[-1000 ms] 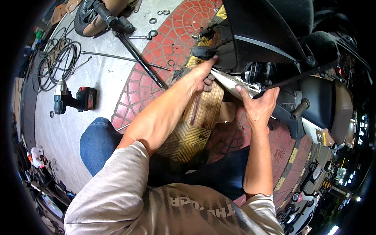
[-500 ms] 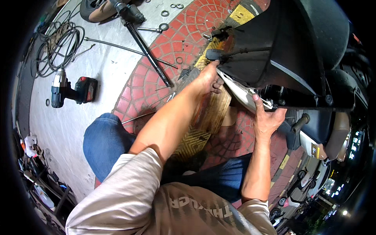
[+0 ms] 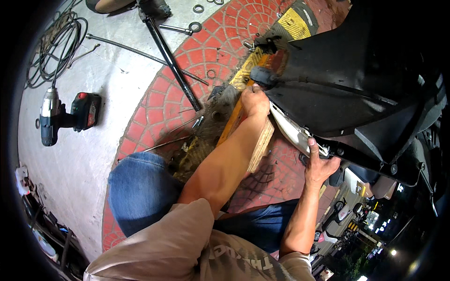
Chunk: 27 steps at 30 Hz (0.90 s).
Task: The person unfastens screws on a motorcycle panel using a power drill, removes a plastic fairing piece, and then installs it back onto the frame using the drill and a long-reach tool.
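Note:
A long, narrow white plastic panel [image 3: 290,127] runs along the lower edge of a big black plastic scooter body part [image 3: 323,93]. My left hand [image 3: 255,100] is closed at the panel's far left end, just below a dark rounded knob-like piece [image 3: 263,76]; its fingertips are mostly hidden. At the panel's other end, my right hand [image 3: 320,167] grips from below, thumb up on the white surface and fingers behind it. Bolts and black fittings [image 3: 340,152] show beside that thumb. A wooden block [image 3: 260,147] lies beneath the panel, partly behind my left forearm.
On the pale floor at left lie a cordless impact wrench [image 3: 61,114], a coiled black cable [image 3: 51,61] and a long thin rod [image 3: 140,57]. A black tube [image 3: 171,65] rests across the red paving [image 3: 157,96]. Several metal rings [image 3: 198,9] sit at the top. Parked scooters [image 3: 344,213] stand at lower right.
The view has shifted, and the black body part now shows further down and right. My left hand has turned so its back faces up. My right hand keeps its hold on the panel.

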Each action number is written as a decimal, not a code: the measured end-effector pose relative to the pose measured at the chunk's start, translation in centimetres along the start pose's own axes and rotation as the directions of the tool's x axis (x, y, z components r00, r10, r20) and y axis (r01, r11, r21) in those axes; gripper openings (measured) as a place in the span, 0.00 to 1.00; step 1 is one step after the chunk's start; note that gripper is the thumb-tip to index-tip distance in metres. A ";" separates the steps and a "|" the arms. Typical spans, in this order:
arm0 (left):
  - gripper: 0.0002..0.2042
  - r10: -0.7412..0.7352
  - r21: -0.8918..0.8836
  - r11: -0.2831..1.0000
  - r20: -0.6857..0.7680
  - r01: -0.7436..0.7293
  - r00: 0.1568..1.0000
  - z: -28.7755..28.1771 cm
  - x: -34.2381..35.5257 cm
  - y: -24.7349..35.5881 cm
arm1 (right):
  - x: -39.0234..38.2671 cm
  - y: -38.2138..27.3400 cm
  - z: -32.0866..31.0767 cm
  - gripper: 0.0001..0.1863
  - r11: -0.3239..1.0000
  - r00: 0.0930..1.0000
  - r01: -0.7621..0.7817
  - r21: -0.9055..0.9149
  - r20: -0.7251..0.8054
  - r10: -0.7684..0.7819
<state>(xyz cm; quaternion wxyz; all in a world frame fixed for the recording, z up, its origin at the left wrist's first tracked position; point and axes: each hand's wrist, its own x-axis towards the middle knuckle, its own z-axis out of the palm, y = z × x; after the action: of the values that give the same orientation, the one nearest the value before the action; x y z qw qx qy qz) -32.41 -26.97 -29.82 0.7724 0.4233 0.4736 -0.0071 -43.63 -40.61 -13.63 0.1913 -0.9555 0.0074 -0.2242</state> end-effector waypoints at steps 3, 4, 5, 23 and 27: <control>0.20 0.222 0.155 0.965 -0.050 -0.212 0.974 0.2 1.2 -1.0 | 0.2 -0.6 0.4 0.32 0.995 0.999 -0.040 0.090 -0.003 0.040; 0.21 0.234 0.091 0.970 -0.089 -0.226 0.968 0.7 1.4 -1.2 | 0.3 -1.1 0.6 0.32 0.988 0.998 -0.053 0.148 -0.009 0.055; 0.22 0.243 0.027 0.970 -0.128 -0.241 0.962 1.3 1.8 -1.3 | 0.5 -1.8 0.9 0.23 0.992 0.998 0.023 0.126 -0.067 -0.015; 0.24 0.276 0.558 0.655 0.451 -0.510 0.849 -3.5 4.1 4.0 | -1.2 -0.3 -0.5 0.22 0.987 0.978 0.158 0.005 -0.143 -0.155; 0.18 0.208 0.606 0.324 0.703 -0.726 0.680 -6.7 -2.6 10.8 | -6.7 -0.3 -0.9 0.11 0.962 0.910 0.272 -0.016 0.329 -0.252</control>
<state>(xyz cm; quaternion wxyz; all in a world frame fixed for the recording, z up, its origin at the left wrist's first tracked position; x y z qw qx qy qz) -34.22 -16.60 -22.20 0.5112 0.8509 0.0314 -0.1166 -50.06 -39.96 -15.67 0.1285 -0.9771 -0.1454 -0.0878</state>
